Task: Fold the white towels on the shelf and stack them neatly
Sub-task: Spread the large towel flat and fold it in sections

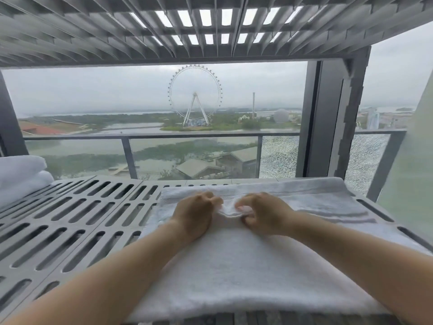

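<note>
A white towel (pixel 234 273) lies spread over the right half of the grey slotted shelf (pixel 70 219), with a folded layer across its far part. My left hand (pixel 194 214) and my right hand (pixel 262 212) sit close together on the towel's middle. Both have curled fingers that pinch a small bunched ridge of the cloth between them. At the far left edge, two folded white towels (pixel 21 174) rest stacked on the shelf.
A second slotted shelf (pixel 164 31) hangs low overhead. Dark shelf posts stand at the left (pixel 9 118) and right (pixel 332 118). Behind the shelf is a window with a glass balcony rail. A pale curtain (pixel 412 184) hangs at the far right.
</note>
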